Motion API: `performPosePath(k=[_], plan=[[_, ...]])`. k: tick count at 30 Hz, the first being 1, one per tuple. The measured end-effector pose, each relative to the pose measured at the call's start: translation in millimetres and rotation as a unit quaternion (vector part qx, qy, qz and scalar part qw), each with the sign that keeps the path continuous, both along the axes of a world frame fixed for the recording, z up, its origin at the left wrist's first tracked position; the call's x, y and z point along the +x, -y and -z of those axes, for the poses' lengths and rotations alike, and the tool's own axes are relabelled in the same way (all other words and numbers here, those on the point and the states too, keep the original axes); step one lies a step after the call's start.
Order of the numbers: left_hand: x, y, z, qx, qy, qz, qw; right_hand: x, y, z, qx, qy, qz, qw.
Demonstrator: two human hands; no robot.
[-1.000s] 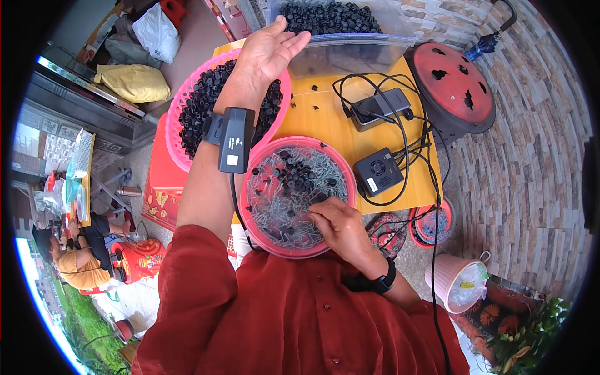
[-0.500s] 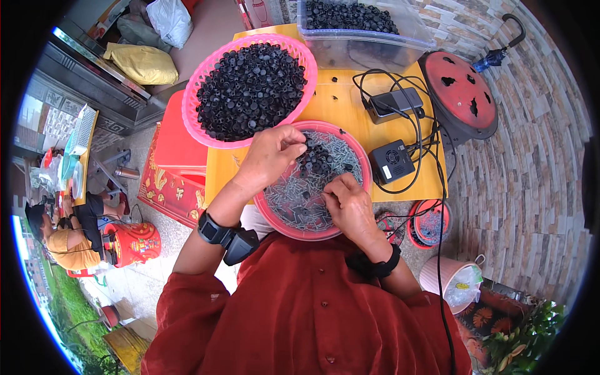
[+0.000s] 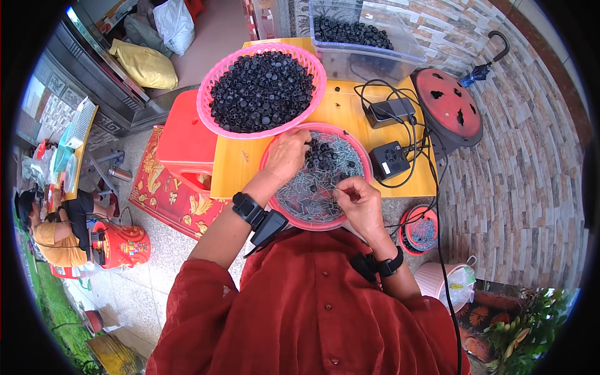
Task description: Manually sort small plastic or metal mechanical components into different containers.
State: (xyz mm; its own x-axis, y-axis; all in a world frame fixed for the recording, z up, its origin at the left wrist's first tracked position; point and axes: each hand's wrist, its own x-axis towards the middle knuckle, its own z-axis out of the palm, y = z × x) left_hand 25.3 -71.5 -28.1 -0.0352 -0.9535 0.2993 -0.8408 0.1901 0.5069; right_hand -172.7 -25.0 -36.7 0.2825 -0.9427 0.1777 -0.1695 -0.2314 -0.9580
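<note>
A round pink basin point(image 3: 367, 164) holds a spread of grey metal screws point(image 3: 300, 199) with a small heap of black plastic caps point(image 3: 322, 156) on top. My left hand point(image 3: 287, 155) reaches over the basin's left side, its fingers pinched around a black cap beside the heap. Over the right side of the basin, my right hand point(image 3: 361, 203) is closed in a pinch, thumb against forefinger. Whatever sits between those fingertips is too small to make out. Behind the basin, a pink lattice basket point(image 3: 209, 122) brims with more black caps.
The yellow table point(image 3: 240, 169) carries black boxes point(image 3: 389, 161) with tangled cables at right and a clear plastic bin point(image 3: 375, 59) at the back. A red stool point(image 3: 184, 134) stands left. Another person point(image 3: 59, 240) sits farther left. A red-topped round stool point(image 3: 447, 100) is at right.
The view has shifted slightly. My left hand has turned and its fingers have come down beside the cap heap. My right hand has moved a little toward the basin's right rim, still pinched.
</note>
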Motion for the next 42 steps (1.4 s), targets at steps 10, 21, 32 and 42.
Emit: performPosePath(k=[10, 21, 32, 42], plan=[[11.3, -40.2, -15.0, 0.236, -0.706, 0.005, 0.667, 0.5, 2.0, 1.5, 0.101, 0.116, -0.032, 0.988], [-2.8, -41.9, -1.5, 0.089, -0.268, 0.018, 0.959, -19.2, 20.7, 6.4, 0.109, 0.132, -0.017, 0.985], [-31.9, -40.4, -7.1, 0.083, -0.054, -0.051, 0.994, -16.6, 34.3, 4.6, 0.041, 0.128, -0.052, 0.990], [-59.3, -47.4, -24.8, 0.018, -0.136, 0.003, 0.991, -9.8, 39.8, -4.8, 0.000, 0.078, -0.070, 0.995]])
